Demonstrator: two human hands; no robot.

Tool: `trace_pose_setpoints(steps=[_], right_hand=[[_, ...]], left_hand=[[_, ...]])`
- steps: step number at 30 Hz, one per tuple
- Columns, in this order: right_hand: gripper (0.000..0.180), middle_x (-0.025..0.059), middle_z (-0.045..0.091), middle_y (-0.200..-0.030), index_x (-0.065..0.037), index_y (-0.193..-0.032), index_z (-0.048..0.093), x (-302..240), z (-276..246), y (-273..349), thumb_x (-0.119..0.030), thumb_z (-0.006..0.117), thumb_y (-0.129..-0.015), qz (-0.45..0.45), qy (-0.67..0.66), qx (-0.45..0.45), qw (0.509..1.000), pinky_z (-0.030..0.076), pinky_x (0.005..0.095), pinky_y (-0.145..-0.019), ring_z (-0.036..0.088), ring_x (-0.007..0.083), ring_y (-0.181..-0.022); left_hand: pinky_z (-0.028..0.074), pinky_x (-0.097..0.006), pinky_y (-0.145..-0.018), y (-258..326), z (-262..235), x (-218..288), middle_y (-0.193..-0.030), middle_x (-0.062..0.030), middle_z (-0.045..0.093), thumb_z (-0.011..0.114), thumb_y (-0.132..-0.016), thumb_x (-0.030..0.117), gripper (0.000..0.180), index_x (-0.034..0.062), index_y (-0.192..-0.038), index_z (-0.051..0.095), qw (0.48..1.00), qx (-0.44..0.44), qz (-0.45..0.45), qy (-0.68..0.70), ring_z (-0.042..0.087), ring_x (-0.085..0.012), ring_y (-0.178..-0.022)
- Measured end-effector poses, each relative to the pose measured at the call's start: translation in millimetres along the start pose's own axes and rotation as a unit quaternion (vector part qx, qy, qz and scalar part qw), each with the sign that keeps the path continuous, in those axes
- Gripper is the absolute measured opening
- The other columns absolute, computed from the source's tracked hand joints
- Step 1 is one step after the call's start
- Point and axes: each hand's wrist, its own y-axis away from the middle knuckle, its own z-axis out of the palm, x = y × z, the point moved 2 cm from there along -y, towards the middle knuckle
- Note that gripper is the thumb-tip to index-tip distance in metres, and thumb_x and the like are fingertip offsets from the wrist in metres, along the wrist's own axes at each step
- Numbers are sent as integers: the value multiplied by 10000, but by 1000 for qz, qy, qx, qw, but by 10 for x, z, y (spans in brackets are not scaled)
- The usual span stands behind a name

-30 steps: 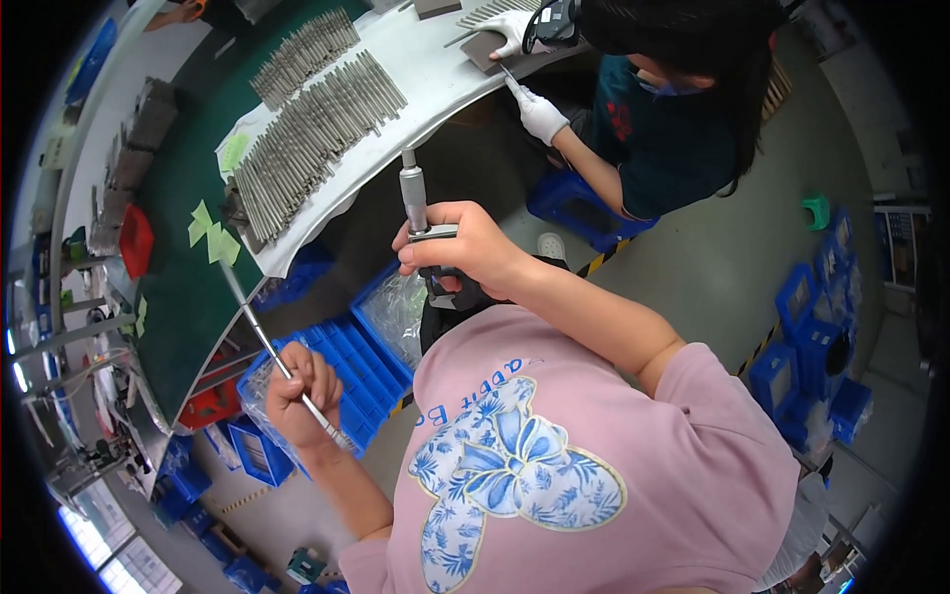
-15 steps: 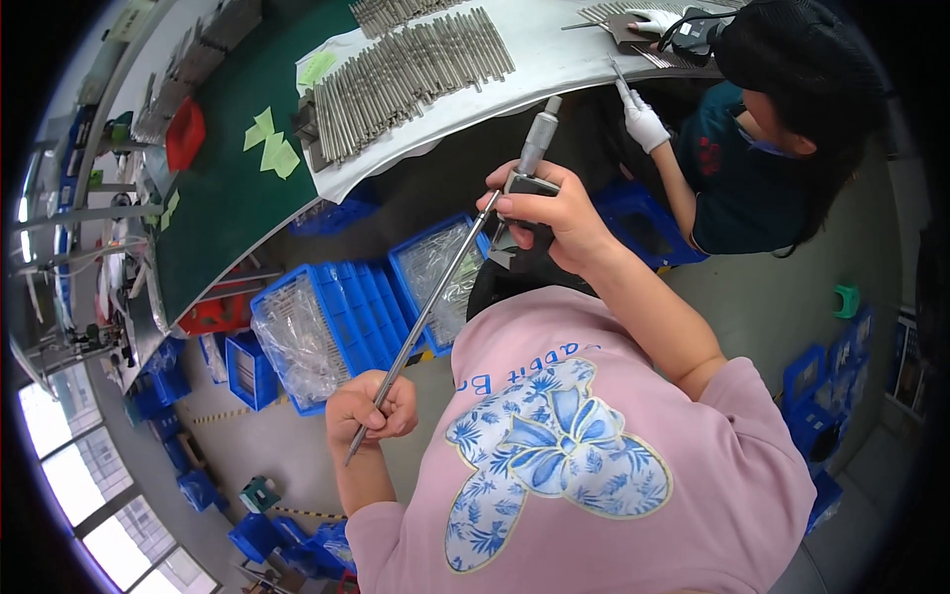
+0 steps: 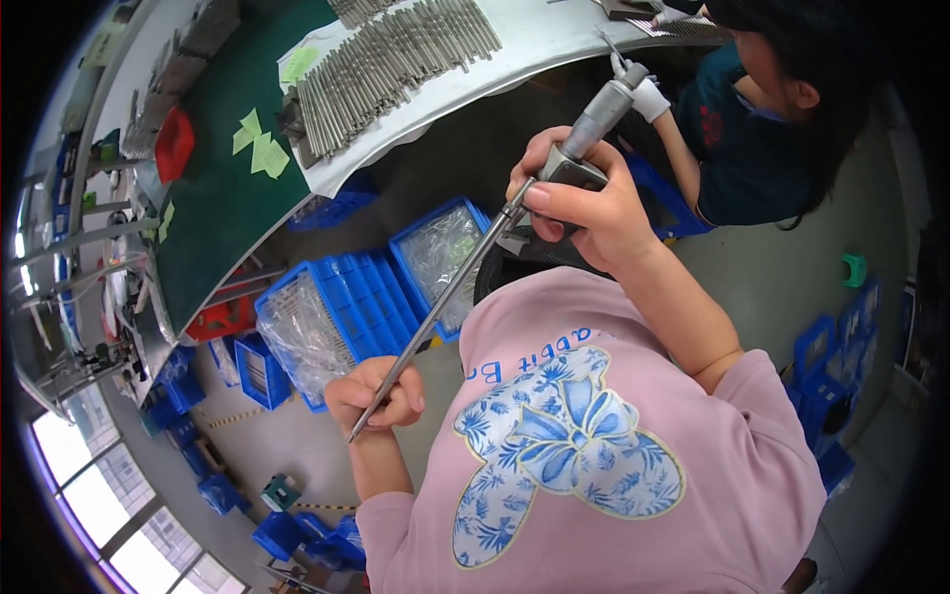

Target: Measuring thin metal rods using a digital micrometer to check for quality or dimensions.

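Note:
My left hand (image 3: pixel 378 394) is closed around the lower end of a thin metal rod (image 3: pixel 450 288), whose tip pokes out below the fingers. The rod slants up to the right, and its upper end sits at the frame of a micrometer (image 3: pixel 600 117). My right hand (image 3: pixel 582 203) grips that micrometer by its dark frame, thumb on the near side, with the silver barrel pointing up and away. Fingers partly hide where rod and micrometer meet. On the white-covered bench beyond lies a row of similar metal rods (image 3: pixel 391 74).
Blue crates (image 3: pixel 371 302) with plastic-wrapped contents stand below the bench. Green notes (image 3: pixel 265 153) and a red bin (image 3: pixel 174 144) are on the green tabletop (image 3: pixel 223 218). At the right, a co-worker with a white-gloved hand (image 3: pixel 649 99) sits close by my right hand.
My right hand and the micrometer have shifted right and slightly nearer. The rod's upper end moved with them, and its lower tip sticks out less below my left hand.

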Motion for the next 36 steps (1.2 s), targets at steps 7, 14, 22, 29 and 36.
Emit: trace_pose_setpoints(steps=[7, 14, 22, 29, 36], right_hand=[[228, 135, 572, -740, -2, -838, 509, -46, 22, 66, -27, 621, -641, -55, -34, -55, 996, 376, 182, -409, 476, 79, -496], [236, 135, 568, -744, -1, -841, 506, -28, 49, 70, -38, 625, -641, -48, -47, -70, 995, 387, 176, -415, 497, 89, -537], [235, 131, 565, -734, -1, -838, 504, -4, 52, 79, -41, 629, -642, -47, -52, -78, 995, 387, 178, -411, 498, 90, -528], [247, 124, 516, -715, -31, -857, 471, -10, 77, 79, -30, 610, -653, -39, -27, -54, 997, 361, 187, -400, 449, 98, -501], [210, 100, 518, -708, -26, -827, 499, 30, 91, 117, -44, 625, -660, -33, 23, -18, 999, 354, 181, -399, 465, 95, -518]], left_hand=[[171, -220, -329, 90, 38, -11, -379, -22, 369, 494, -655, 243, 453, -181, -811, 499, 981, 91, -1, -171, 266, -52, -311], [170, -203, -320, 143, 61, -44, -386, -20, 372, 510, -624, 229, 441, -177, -796, 515, 976, 120, 2, -180, 274, -47, -308], [170, -194, -310, 160, 41, -57, -395, -15, 374, 515, -640, 230, 472, -190, -854, 484, 978, 111, 6, -179, 282, -42, -309], [188, -194, -297, 114, -1, -97, -389, -24, 387, 442, -723, 143, 293, -114, -858, 402, 987, 84, 89, -100, 279, -48, -289], [198, -208, -271, 109, -13, -140, -359, -28, 383, 373, -760, 111, 221, -96, -828, 410, 996, 48, 69, -12, 277, -64, -253]])
